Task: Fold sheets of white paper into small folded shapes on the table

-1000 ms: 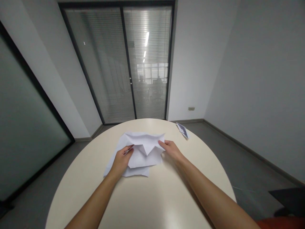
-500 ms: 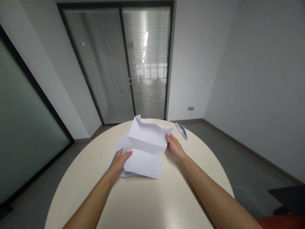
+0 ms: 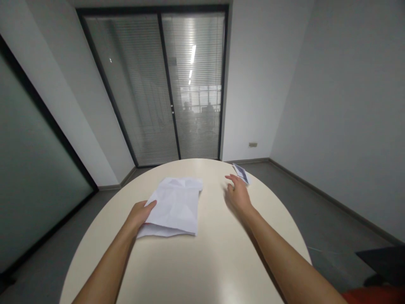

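Observation:
Creased white sheets of paper lie in a stack left of the table's middle, the top sheet raised a little at its near edge. My left hand grips the left edge of the top sheet, thumb above and fingers hidden underneath. Apart from the stack, my right hand is held over the right side of the table with its fingers spread and nothing in them. Just beyond it, by the table's far right edge, sits a small folded paper piece.
The round cream table reaches toward a glass door with blinds. White walls stand to the right, and a frosted panel to the left. A dark object shows at the lower right.
The raised, folded sheet has come down onto the other paper, further left. My right hand has let go of it and moved right; my left hand has shifted left, still gripping.

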A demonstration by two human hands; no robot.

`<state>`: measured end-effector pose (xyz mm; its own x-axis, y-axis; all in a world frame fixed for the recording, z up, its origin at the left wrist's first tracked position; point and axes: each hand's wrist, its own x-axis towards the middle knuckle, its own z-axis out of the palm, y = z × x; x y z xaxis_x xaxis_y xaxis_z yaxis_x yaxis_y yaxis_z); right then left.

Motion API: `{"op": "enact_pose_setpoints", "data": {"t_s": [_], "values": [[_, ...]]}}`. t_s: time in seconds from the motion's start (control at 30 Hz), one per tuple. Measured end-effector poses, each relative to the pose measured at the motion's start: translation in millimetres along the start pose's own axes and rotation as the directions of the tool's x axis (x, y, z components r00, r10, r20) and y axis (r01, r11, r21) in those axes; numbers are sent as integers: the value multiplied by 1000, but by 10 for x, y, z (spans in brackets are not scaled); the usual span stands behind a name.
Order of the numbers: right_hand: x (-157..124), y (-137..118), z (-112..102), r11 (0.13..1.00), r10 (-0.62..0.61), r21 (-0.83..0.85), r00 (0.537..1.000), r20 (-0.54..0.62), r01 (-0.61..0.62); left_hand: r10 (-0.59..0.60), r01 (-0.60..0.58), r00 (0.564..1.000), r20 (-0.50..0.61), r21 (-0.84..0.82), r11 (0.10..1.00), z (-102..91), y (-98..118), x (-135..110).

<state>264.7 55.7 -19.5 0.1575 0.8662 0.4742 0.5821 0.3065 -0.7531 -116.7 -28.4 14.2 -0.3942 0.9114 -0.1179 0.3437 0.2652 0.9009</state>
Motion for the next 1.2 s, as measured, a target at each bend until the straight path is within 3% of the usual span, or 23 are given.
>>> {"op": "enact_pose_setpoints", "data": {"t_s": [0.07,0.13,0.2,0.3,0.5,0.6,0.63,0.7,0.73,0.8,0.9,1.03,1.1,1.2], "values": [[44,177,-102,955,13,-294,999,-50,-27,77,-67,995,-63,142,988,-44,-73,91],[73,336,-170,874,113,-466,990,-81,-138,116,-78,982,-152,235,969,-60,-142,177],[89,459,-203,799,215,-558,973,-83,-224,140,-77,972,-187,308,948,-60,-205,249],[104,555,-211,757,251,-617,968,-27,-213,178,-83,963,-202,407,910,-50,-281,316],[124,493,-240,791,244,-576,970,-15,-208,209,-139,976,-61,563,815,-59,-311,241],[132,403,-282,874,262,-400,961,-87,-275,197,-66,972,-126,659,749,-60,-222,102],[134,366,-292,900,259,-328,958,-124,-286,267,-87,951,-157,693,716,-49,-178,53],[136,274,-290,951,226,-174,958,-176,-256,457,-175,864,-212,724,668,4,-82,-31],[133,216,-273,971,202,-88,962,-185,-221,514,-245,834,-203,698,673,47,-37,-66],[112,75,-202,984,156,108,974,-162,-140,552,-380,813,-184,551,743,169,35,-128],[27,-184,-15,944,109,318,992,-61,-85,515,-479,844,-150,222,849,400,81,-220],[-178,-517,275,899,32,429,989,147,-93,446,-458,888,-113,-126,880,640,51,-315],[-292,-636,391,893,-8,438,969,246,-104,430,-445,895,-115,-176,878,685,25,-318],[-429,-728,503,892,-59,446,956,288,-79,422,-437,897,-131,-125,891,669,1,-286]]}}
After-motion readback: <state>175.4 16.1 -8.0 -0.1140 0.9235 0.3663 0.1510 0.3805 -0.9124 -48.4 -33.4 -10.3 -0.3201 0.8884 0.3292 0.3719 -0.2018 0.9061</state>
